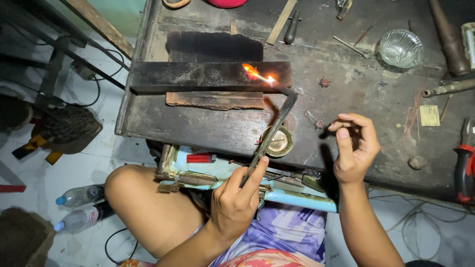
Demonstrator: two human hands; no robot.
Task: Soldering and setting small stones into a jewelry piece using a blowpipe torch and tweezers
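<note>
Dim, cool, even light falls from above on a dark, sooty surface (208, 128). A small orange flame (257, 75) is the brightest spot, with a warm glow on the charred block (198, 76) beside it. Soft shadows trail left of the right hand (354, 148). The glass bowl (401, 48) catches faint glare. Focus is sharp at centre; wide-lens edges bend slightly.

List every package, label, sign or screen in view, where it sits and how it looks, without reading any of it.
Labelled plastic bottle: lying on the floor at lower left, dark contents, blue cap, red and white label band.
Second plastic bottle: just above it on the floor, clear, blue cap, no label visible.
Small card: on the workbench at right, pale yellow rectangle.
No signs or screens.
</note>
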